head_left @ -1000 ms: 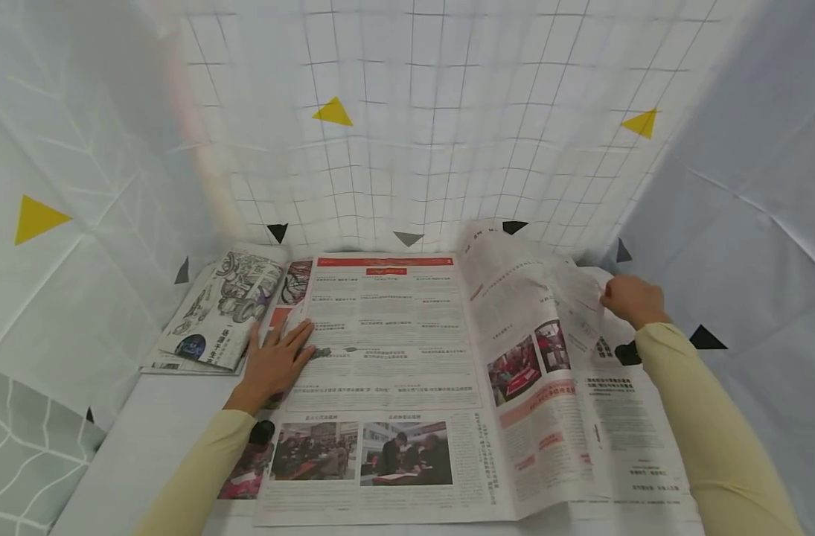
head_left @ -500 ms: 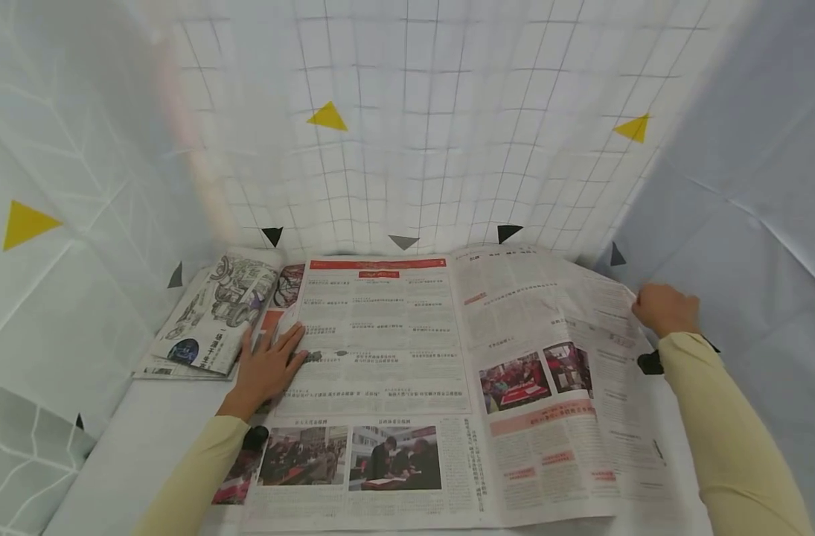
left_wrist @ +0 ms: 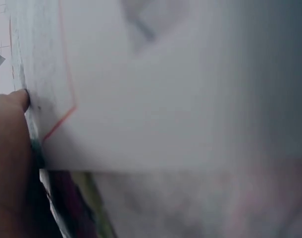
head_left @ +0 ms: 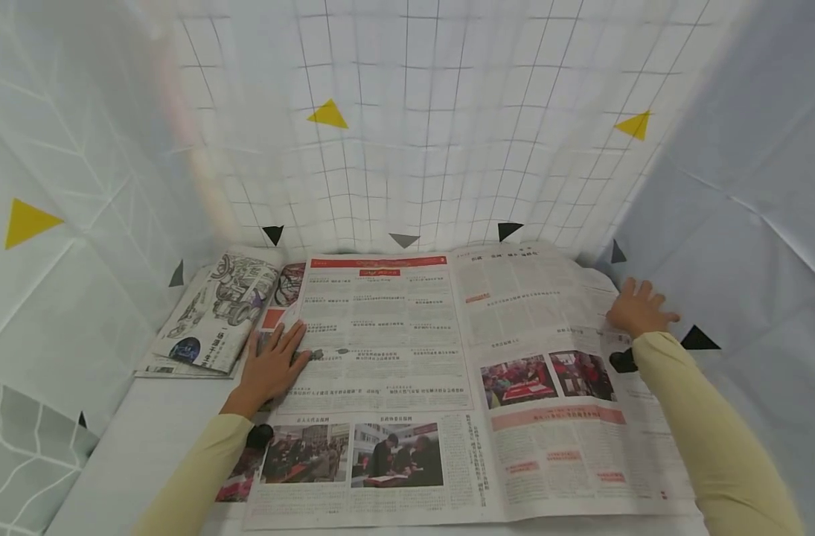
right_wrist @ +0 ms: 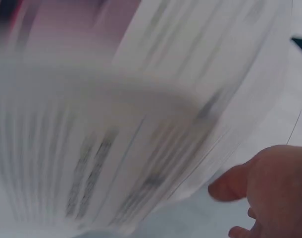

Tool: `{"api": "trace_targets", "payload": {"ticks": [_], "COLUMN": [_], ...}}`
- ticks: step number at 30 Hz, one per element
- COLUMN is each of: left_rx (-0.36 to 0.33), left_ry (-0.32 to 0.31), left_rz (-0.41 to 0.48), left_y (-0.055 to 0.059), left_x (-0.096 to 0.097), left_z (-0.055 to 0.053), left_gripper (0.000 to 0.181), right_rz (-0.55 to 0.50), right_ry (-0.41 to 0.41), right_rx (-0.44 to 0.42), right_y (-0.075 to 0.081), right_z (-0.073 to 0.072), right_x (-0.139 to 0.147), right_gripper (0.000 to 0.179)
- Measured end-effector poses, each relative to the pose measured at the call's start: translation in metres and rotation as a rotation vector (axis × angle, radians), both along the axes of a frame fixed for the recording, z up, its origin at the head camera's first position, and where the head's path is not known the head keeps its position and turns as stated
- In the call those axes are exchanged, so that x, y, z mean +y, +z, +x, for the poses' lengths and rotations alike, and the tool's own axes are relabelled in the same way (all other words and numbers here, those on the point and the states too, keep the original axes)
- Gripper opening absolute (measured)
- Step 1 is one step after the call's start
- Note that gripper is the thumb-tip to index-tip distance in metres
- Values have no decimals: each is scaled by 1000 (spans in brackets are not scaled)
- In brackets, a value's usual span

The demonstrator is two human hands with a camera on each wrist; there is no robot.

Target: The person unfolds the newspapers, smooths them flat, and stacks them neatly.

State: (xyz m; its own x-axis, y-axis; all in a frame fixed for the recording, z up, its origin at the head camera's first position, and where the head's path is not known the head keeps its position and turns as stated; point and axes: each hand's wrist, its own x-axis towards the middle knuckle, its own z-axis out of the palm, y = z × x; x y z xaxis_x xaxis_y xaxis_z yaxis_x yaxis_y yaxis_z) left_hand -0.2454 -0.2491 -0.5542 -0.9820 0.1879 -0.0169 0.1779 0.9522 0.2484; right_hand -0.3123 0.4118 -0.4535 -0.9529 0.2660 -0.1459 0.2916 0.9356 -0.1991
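Observation:
A large newspaper [head_left: 407, 394] lies spread across the white table, with photos and red headlines on its pages. My left hand [head_left: 273, 368] rests on its left edge with the fingers spread. In the left wrist view that hand [left_wrist: 10, 134] shows at the border, beside blurred paper. At the newspaper's upper right edge is my right hand [head_left: 641, 309], fingers spread and holding nothing. The right wrist view has the thumb [right_wrist: 230, 183] apart from the blurred, bent page [right_wrist: 116, 109].
Folded newspapers [head_left: 222, 309] are stacked at the left, the top one printed with a machine drawing. A colourful page [head_left: 236, 476] shows from under the spread newspaper. White sheeting [head_left: 407, 156] with a grid and yellow triangles rises behind; a grey-white sheet [head_left: 749, 223] stands at the right.
My right hand drew the upper page out to the right, then let go and spread its fingers, moving slightly back left. The page has come down flatter. My left hand stayed on the left edge.

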Motion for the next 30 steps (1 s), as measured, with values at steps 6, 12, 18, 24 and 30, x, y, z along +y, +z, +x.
{"api": "trace_targets", "payload": {"ticks": [6,12,18,24,30], "left_rx": [-54,-102,-105,-114,-130], "left_ry": [18,11,24,13,23], "left_rz": [62,118,68,85,98], "left_y": [-4,-9,-17,-19,-17], "left_x": [-1,1,2,12,28], "left_z": [-1,-4,-7,-11,-9], "left_gripper": [79,85,86,87,87], "right_rz": [-75,-102,-58,53,36], "right_ry": [99,197,284,339,284], "right_rx": [-113,-202,-240,-240,-306], "right_y": [-8,-22,-33,-43,-50], "right_z": [-15,-15,-3,5,4], "right_x": [-54,-97,-125,-134,-128], "right_gripper": [77,81,85,81,84]}}
